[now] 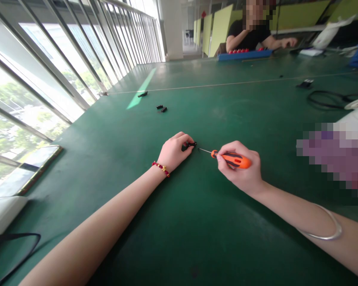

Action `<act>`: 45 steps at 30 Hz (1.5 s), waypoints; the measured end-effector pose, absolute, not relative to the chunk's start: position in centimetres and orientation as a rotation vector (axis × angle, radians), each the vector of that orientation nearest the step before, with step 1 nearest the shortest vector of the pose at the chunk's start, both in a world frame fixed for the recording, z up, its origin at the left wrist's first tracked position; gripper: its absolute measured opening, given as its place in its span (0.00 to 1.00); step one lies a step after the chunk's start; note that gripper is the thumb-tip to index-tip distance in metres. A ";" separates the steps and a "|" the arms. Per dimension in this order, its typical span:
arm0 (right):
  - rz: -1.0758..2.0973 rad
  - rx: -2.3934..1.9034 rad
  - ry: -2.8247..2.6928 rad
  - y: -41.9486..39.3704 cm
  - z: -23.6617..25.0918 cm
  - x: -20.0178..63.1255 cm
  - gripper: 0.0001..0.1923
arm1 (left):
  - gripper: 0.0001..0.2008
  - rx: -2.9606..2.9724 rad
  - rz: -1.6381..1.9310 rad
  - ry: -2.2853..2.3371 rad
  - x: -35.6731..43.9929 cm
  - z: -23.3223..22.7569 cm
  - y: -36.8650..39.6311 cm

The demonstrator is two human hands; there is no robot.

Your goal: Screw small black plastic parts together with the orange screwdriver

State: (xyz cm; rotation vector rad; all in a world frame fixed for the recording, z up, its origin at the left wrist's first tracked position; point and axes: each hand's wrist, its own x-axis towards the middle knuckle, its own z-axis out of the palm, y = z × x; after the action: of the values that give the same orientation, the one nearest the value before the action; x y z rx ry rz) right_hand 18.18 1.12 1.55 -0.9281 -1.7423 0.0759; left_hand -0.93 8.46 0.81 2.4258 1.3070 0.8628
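My left hand (175, 150) rests on the green table with thumb and fingertips closed on a small black part (191, 144), mostly hidden by the fingers. In my right hand (241, 167) is a screwdriver (236, 159) with an orange and black handle and a thin metal shaft. Its shaft points left toward the black part, and a tiny dark piece, perhaps a screw, shows at the tip. A small gap separates the tip from the part.
Small black pieces (162, 108) lie farther back on the green table (179, 222). A phone-like device (43, 165) is at the left edge by the railing (77, 79). A black cable (325, 99) lies at right. Across the table sits a person (247, 35) behind a blue tray (244, 55).
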 end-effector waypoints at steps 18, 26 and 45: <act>0.113 -0.907 -1.730 1.1 1.4 18.2 0.06 | 0.06 2.454 0.844 1.266 -0.8 0.9 8.4; 0.124 -0.932 -1.691 1.1 1.4 18.2 0.04 | 0.07 2.451 0.838 1.264 -0.9 0.9 8.4; 0.130 -1.035 -1.611 1.2 1.2 18.2 0.04 | 0.07 2.459 0.830 1.236 -0.9 0.8 8.5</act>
State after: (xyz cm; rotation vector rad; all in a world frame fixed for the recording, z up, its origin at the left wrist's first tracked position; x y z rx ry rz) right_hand 18.22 1.24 1.21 -1.0354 -1.6111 0.1298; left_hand -0.92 8.47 0.83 2.4592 1.2356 0.8297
